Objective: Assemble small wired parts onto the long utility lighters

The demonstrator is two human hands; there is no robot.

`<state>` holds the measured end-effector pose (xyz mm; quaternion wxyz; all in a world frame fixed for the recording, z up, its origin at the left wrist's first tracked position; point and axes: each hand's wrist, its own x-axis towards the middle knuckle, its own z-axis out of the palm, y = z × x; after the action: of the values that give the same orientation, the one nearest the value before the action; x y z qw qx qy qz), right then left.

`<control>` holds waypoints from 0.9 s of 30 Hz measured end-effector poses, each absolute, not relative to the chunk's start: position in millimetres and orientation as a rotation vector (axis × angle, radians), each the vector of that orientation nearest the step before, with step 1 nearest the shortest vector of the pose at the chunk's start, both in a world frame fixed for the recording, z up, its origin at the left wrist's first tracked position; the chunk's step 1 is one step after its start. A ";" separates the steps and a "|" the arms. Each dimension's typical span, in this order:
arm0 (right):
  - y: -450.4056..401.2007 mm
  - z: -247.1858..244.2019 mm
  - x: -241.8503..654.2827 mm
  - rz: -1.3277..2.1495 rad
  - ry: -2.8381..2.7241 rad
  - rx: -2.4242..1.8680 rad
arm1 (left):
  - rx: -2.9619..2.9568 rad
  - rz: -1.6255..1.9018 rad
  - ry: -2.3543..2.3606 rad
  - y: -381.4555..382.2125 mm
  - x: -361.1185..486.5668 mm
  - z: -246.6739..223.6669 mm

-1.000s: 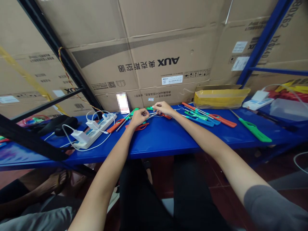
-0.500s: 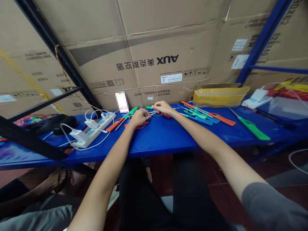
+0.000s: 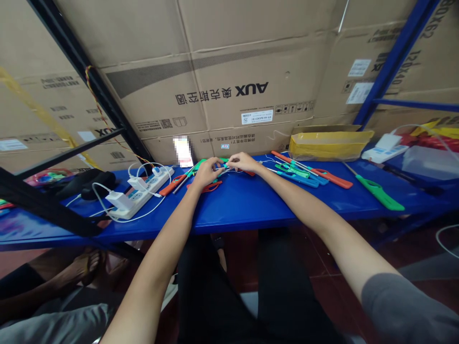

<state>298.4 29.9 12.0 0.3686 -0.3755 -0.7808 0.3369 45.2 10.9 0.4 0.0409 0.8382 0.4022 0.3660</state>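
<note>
My left hand (image 3: 208, 173) and my right hand (image 3: 244, 162) meet over the middle of the blue shelf, fingertips almost touching. A small green plastic piece (image 3: 225, 165) shows at the fingertips of my right hand, which are pinched on it. My left fingers are curled and closed, but what they grip is hidden. Beneath and beside the left hand lie a red lighter part (image 3: 211, 187) and more green plastic. Thin white wires or rods run under the right hand. To the left rests an orange gas lighter (image 3: 173, 184) with a long metal tube beside it.
Several long-necked lighters, with an orange lighter (image 3: 333, 178) and a green lighter (image 3: 380, 192) among them, lie right. A yellow-taped box (image 3: 330, 145) stands behind them. Left are a power strip (image 3: 143, 191) with chargers and a lit phone (image 3: 183, 152). Cardboard backs the blue shelf (image 3: 236, 210).
My left hand has turned slightly and its fingertips have come closer to the right hand's. The small green piece now sits between the hands. The view has shifted slightly.
</note>
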 end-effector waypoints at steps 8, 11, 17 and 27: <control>38.2 7.2 300.1 0.915 -2.029 -0.877 | 2.556 1.103 1.218 9.3 46.8 1.9; 43.1 4.6 300.8 0.874 -2.054 -0.855 | 2.550 1.105 1.209 7.0 47.3 2.7; 45.2 3.7 299.3 0.794 -2.071 -0.830 | 2.558 1.132 1.205 7.3 46.7 3.8; 35.8 6.7 298.1 0.664 -2.086 -0.811 | 2.599 1.111 1.222 8.0 45.4 4.9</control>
<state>298.1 35.8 6.7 0.3927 -0.3195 -0.8218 0.2617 45.4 8.0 4.9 0.0312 0.8436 0.3967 0.3606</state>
